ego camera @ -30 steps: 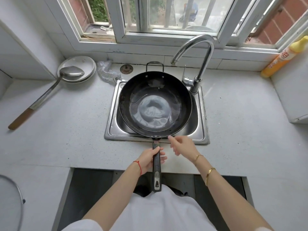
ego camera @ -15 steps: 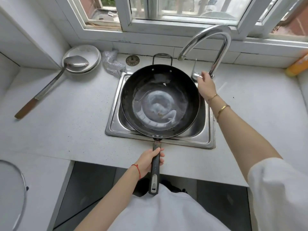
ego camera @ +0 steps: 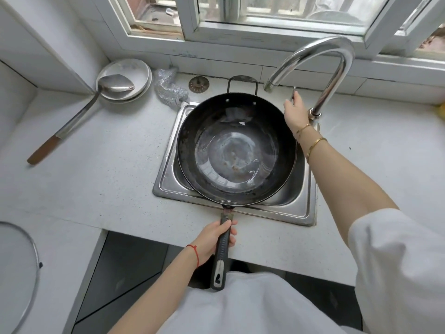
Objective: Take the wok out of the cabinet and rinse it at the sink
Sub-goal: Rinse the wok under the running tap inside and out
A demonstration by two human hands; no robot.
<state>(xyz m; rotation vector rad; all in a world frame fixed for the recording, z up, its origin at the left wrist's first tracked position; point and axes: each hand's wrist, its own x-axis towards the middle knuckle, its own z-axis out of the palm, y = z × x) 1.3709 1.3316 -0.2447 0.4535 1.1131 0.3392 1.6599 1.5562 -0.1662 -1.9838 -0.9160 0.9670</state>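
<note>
My left hand [ego camera: 212,239] is wrapped around the long black ribbed handle [ego camera: 222,251] of a wide, round, dark metal wok [ego camera: 237,150], fingers curled under and thumb on top, close to where the handle meets the pan. My right hand [ego camera: 295,112] reaches past the wok's rim to the thin lever [ego camera: 293,92] at the base of the tall curved chrome tap [ego camera: 320,66]; its fingers seem to close on the lever, though the grip itself is partly hidden. The wok sits over the square stainless steel sink [ego camera: 166,179], filling most of the basin, its small loop handle [ego camera: 242,81] pointing toward the window. No water is running from the spout.

I judge the wok heavy and rigid, and likely slick once wet, so one hand far out on the handle will strain; the loop handle offers a second hold for tilting.

On the pale speckled counter [ego camera: 96,153] to the left lie a steel ladle with a wooden grip [ego camera: 79,116], resting in stacked white dishes [ego camera: 134,75], and a silvery mesh scourer [ego camera: 168,88].
</note>
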